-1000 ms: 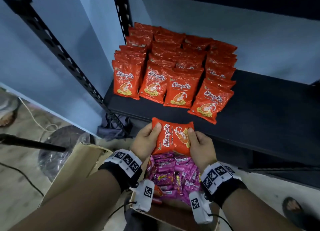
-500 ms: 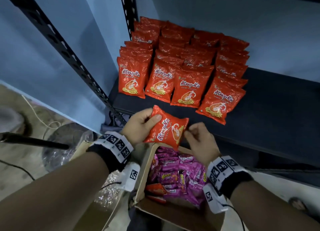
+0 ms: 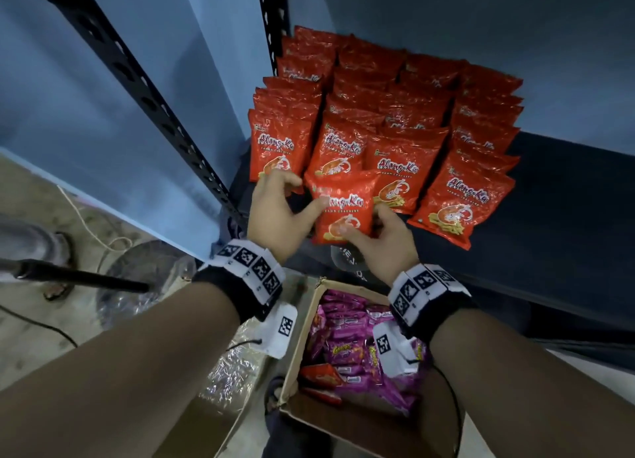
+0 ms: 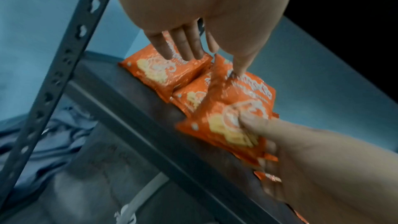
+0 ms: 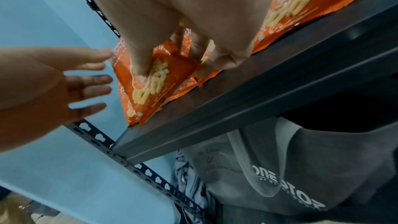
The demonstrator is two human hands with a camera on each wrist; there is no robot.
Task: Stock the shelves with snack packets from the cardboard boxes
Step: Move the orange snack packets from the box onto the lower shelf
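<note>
The right hand (image 3: pixel 381 241) pinches a red snack packet (image 3: pixel 343 210) at its lower edge, standing it at the near edge of the shelf (image 3: pixel 567 217) against the second row. The left hand (image 3: pixel 278 213) is spread open, thumb touching the packet's left side. Placing is nearly done, I judge; next, let go and reach into the cardboard box (image 3: pixel 299 323) below.

Held snack packet (image 3: pixel 343 210): glossy orange-red plastic film, crinkled, caught highlights. Shelved packets (image 3: pixel 395 107): same shiny film. Shelf board (image 3: pixel 567 217): dark, matt, smooth. Rack upright (image 3: pixel 147 103): dark painted metal, punched slots, dull sheen. Cardboard box (image 3: pixel 299 354): brown matt card, torn rough rim. Pink packets (image 3: pixel 347 330) inside: glossy wrap. Wrist bands (image 3: pixel 247 278): black cloth, white matt printed tags. Wall (image 3: pixel 86 120): flat pale-blue paint.
</note>
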